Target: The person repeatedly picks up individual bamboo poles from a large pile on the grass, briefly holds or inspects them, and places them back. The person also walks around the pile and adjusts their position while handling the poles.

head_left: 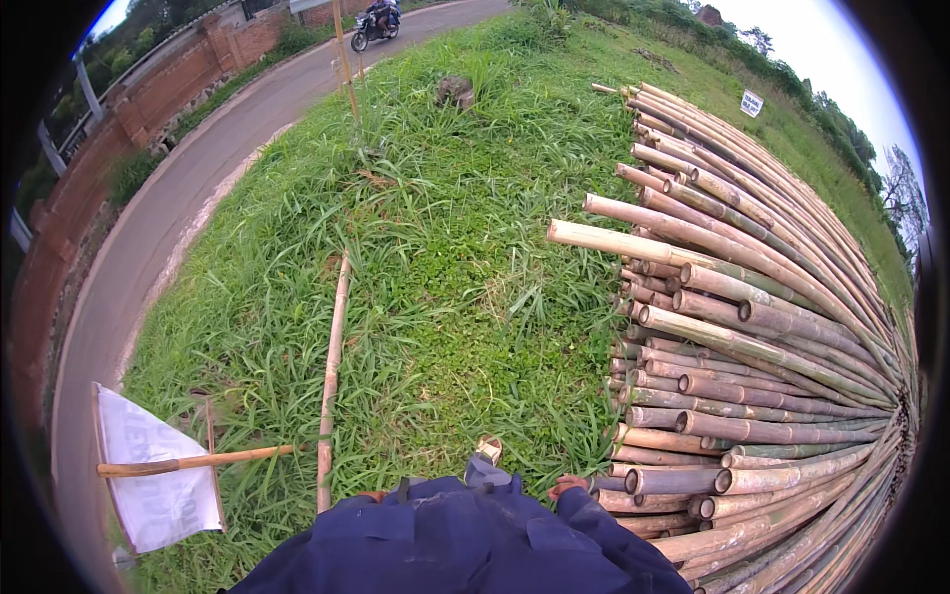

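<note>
My right hand (567,486) hangs low beside my dark blue sleeve, right at the cut end of a bamboo pole (606,484) in a big stack. Whether it grips or only touches the pole cannot be made out. Only a sliver of my left hand (373,496) shows past the jacket, over the grass; its fingers are hidden. The stacked bamboo poles (752,427) fill the right side, their hollow ends facing left at uneven lengths. One pale pole (614,240) sticks out farther than its neighbours.
A long bamboo pole (334,366) lies in the grass at left, near a white printed sign (158,505) crossed by a stick. My foot (487,457) stands on the grass. Beyond are a stump (455,93), a paved road (148,208), a motorbike rider (376,22) and a brick wall (148,104).
</note>
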Motion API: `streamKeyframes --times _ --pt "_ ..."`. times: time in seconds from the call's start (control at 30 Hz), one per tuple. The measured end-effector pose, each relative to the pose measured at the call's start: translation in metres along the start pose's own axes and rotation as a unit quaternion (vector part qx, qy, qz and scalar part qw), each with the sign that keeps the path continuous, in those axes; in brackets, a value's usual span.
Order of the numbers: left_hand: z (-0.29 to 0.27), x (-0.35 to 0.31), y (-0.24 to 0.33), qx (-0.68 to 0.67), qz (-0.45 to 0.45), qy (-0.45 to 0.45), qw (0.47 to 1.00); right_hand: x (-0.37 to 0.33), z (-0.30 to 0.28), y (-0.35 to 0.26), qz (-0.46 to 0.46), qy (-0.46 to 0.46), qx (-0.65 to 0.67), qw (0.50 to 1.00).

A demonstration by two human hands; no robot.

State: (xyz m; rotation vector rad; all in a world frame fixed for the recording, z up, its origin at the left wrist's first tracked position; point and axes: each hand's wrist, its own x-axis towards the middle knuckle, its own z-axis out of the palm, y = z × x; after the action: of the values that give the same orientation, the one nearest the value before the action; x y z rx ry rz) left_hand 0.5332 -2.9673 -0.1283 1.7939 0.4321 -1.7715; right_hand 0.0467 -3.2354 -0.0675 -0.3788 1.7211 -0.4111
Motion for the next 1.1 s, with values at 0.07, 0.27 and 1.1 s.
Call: streamKeyframes --times 0.07,0.27,1.1 --pt "0.034 0.017 0.043 -0.013 0.024 -0.012 1.0 0.009 0.028 -0.081 -0.094 -0.061 -0.079 0.991" --pt "0.111 0.012 0.206 0.17 0.246 -0.082 0.951 0.02 0.123 -0.272 -0.237 -0.092 -0.086 0.963" --pt "0.103 0.115 0.628 0.796 0.318 0.115 0.502 0.104 0.359 -0.478 0.036 -0.179 -0.002 0.983"
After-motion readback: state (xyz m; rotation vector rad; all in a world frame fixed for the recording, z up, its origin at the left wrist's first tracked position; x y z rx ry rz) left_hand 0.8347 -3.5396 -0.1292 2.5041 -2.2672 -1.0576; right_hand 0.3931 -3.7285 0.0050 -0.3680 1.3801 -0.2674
